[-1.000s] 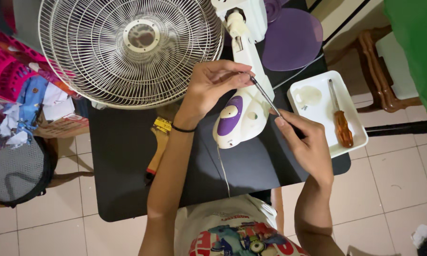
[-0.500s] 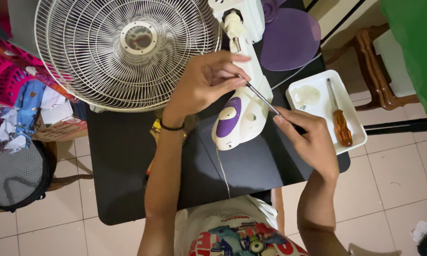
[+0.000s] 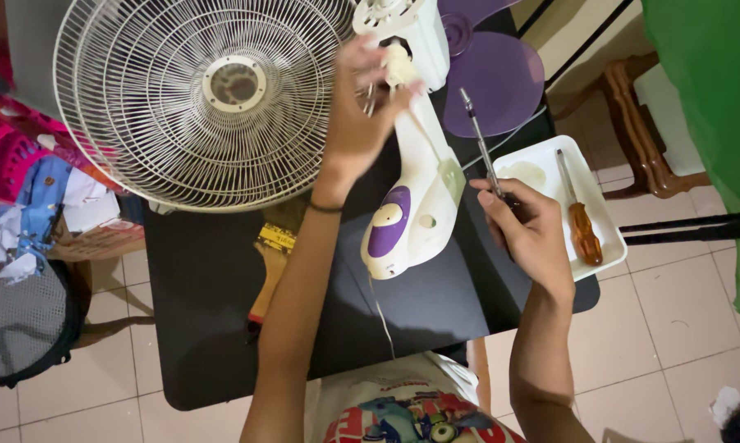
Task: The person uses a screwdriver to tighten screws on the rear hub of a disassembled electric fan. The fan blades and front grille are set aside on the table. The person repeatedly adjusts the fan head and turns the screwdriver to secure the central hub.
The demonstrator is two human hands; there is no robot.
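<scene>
Glossy plastic fan body (image 3: 419, 197), matt tabletop (image 3: 214, 328)

My black worktop (image 3: 222, 328) stands on pale tiled floor (image 3: 673, 328); wooden chair (image 3: 641, 156) right, green cloth (image 3: 714, 98) beside it.

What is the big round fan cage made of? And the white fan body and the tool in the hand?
The fan cage looks like thin metal wire with a pale coating: many fine spokes and rings. The white fan body seems to be smooth moulded plastic, slightly glossy, with a purple panel. The screwdriver in the right hand has a shiny, probably steel, shaft.

Black table (image 3: 222, 328): fan body (image 3: 411, 205), brush (image 3: 270, 271), tray (image 3: 542, 160).
</scene>
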